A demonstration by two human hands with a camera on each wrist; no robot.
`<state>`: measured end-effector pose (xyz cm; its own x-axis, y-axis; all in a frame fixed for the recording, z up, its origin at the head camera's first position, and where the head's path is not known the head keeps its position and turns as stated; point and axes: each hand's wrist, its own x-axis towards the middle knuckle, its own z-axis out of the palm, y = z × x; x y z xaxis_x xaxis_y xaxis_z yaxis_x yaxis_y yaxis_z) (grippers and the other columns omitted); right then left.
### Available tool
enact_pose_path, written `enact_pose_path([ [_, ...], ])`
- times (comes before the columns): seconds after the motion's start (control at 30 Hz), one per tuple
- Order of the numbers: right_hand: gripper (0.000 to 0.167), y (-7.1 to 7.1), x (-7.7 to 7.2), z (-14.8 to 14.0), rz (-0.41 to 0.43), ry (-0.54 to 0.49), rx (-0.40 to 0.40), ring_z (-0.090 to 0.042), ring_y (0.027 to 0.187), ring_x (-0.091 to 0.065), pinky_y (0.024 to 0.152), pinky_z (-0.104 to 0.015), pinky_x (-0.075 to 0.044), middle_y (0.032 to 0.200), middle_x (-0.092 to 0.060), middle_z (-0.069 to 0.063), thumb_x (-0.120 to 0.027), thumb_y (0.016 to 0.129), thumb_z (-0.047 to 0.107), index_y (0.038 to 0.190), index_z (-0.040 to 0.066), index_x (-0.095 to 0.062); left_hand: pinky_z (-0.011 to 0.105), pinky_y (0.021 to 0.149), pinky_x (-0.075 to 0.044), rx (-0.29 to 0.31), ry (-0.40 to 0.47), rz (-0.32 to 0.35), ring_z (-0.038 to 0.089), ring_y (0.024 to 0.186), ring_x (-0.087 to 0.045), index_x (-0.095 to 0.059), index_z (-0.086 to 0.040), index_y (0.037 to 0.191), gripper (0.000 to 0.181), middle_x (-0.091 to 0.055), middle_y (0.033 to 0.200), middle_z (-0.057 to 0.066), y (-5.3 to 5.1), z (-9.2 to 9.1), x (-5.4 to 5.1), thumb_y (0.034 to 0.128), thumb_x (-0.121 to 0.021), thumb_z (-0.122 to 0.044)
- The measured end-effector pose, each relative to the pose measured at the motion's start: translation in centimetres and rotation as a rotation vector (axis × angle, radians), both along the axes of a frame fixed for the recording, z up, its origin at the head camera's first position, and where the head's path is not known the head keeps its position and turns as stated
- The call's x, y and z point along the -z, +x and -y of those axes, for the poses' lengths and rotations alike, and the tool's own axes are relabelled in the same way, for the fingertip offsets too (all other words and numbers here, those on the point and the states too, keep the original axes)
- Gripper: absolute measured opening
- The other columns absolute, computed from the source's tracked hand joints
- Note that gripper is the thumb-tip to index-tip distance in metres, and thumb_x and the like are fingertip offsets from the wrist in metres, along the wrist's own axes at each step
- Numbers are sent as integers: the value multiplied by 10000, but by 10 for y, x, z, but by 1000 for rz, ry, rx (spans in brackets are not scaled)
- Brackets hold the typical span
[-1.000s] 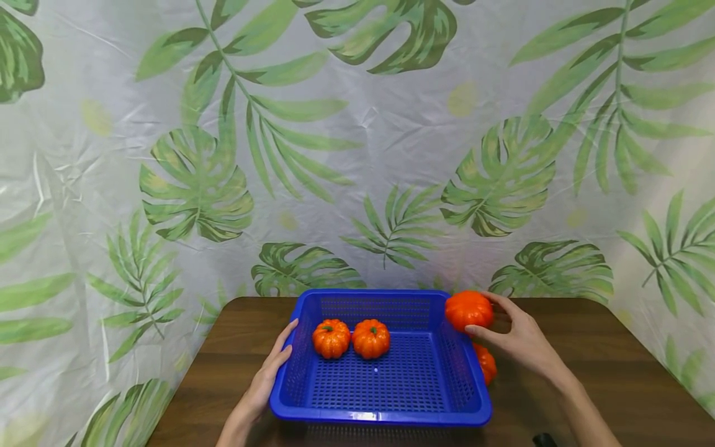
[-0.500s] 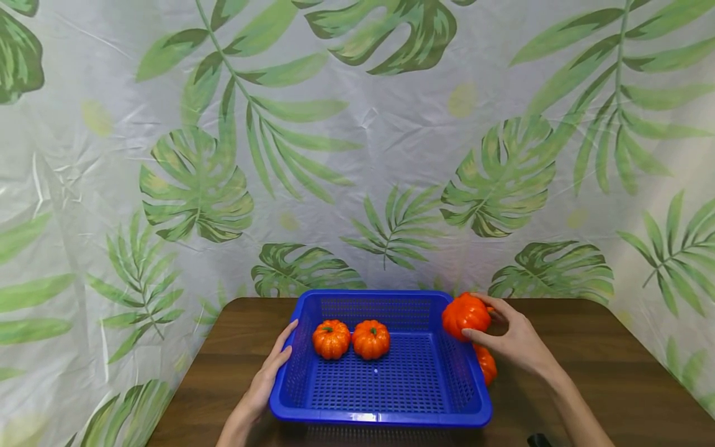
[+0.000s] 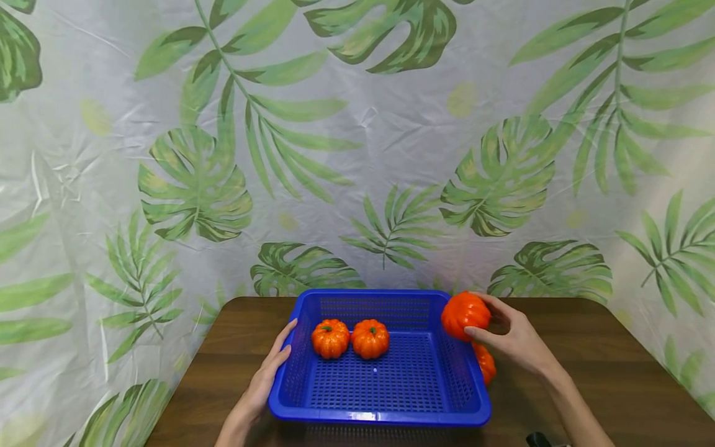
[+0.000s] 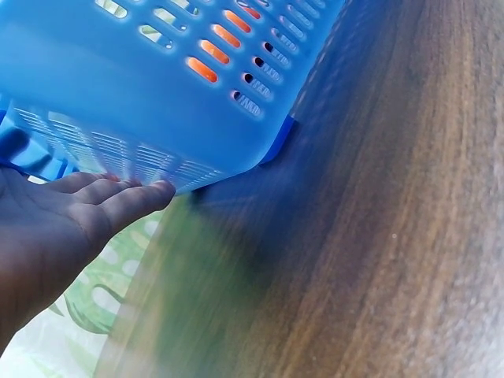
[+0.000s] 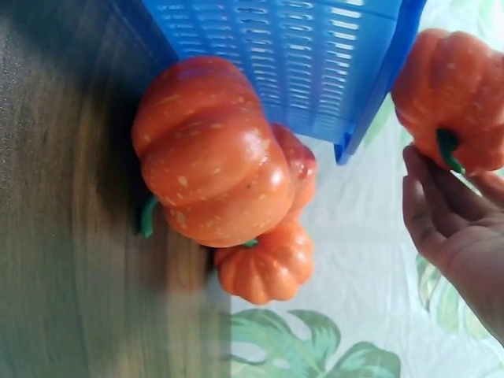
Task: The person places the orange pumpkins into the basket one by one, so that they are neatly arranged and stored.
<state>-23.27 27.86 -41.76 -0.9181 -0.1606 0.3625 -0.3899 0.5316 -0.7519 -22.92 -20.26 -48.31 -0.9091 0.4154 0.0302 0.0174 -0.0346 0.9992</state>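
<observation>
Backdrop [image 3: 402, 155]: silvery-white sheet with green leaf print, a bit wrinkled, fills most of the head view
Table [image 3: 592, 360]: dark brown wood grain, takes up the bottom of the head view
Basket [image 3: 385, 417]: blue plastic with slotted walls, sits bottom centre of the head view
Right hand [image 3: 522, 344]: right of centre, low in the head view, thumb and fingers pinching the held pumpkin [image 3: 465, 316] from its right side
Left hand [image 3: 261, 380]: lower left of the head view, fingers pretty straight, flat against the left side of the basket, not curled around anything
Where the held pumpkin is: glossy orange-red, overlapping the upper right corner of the rim in the head view; honestly can't tell if it touches. Right wrist view has it upper right, green stem angled down
Pumpkins by the basket: three bunched up in the right wrist view, a big speckled one [image 5: 213, 153] left of centre, a partly hidden one [image 5: 303, 173] behind it, a small ribbed one [image 5: 272, 272] below
Pumpkins inside: left one [image 3: 331, 339] and right one [image 3: 370, 339], side by side toward the upper left of the basket, green stems showing
Black thing [image 3: 537, 439]: bottom edge of the head view, right of centre, cut off, no clue what
</observation>
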Motion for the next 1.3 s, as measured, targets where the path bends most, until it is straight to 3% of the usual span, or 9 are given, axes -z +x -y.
enact_pose_path([
  [0.2,565,1,2,1,40,-61,-18,8,1043,-642,864,-226,-537,1189,-681,165,-759,942,151,1460,74,-546,442,1037,-457,-9,7,12,408,1380,-411,-45,-263,1674,569,-61,1727,158,1,-1,0,1147,-240,-354],
  [0.37,557,1,3,1,80,-136,-57,37,1077,-642,876,-200,-545,1229,-640,233,-729,958,119,1468,13,-531,444,1031,-458,-11,5,7,432,1380,-398,-49,-261,1674,569,-58,1726,158,1,-1,0,1146,-239,-353],
  [0.6,444,-2,5,1,94,-252,-157,11,1115,-647,937,-149,-506,1242,-675,186,-530,1061,92,1469,-76,-480,443,1031,-463,-4,7,8,423,1378,-407,-39,-259,1674,570,-53,1726,156,1,0,0,1147,-235,-354],
  [0.8,470,-2,5,2,147,-322,-245,-18,1113,-653,936,-197,-534,1263,-669,147,-415,1106,125,1499,-131,-388,448,1034,-466,0,10,7,425,1379,-412,-27,-250,1675,575,-53,1723,154,1,0,1,1148,-231,-352],
  [1.07,422,0,6,3,173,-267,-222,-41,1049,-663,911,-189,-526,1208,-648,127,-505,1064,105,1474,14,-463,459,1037,-456,-9,12,7,440,1383,-403,-56,-264,1675,567,-64,1727,151,0,-1,1,1147,-239,-359],
  [1.23,477,0,5,6,194,-321,-319,-90,1005,-706,859,-261,-582,1209,-673,112,-548,1034,34,1498,103,-467,460,1027,-462,-11,15,11,435,1369,-422,-62,-270,1674,566,-76,1723,154,0,-1,0,1146,-244,-362],
  [1.3,460,0,3,8,205,-330,-333,-103,1008,-708,853,-281,-591,1189,-698,82,-572,1020,19,1468,70,-479,451,1025,-463,-12,11,9,422,1363,-429,-63,-270,1674,566,-78,1722,151,0,-1,0,1146,-244,-362],
])
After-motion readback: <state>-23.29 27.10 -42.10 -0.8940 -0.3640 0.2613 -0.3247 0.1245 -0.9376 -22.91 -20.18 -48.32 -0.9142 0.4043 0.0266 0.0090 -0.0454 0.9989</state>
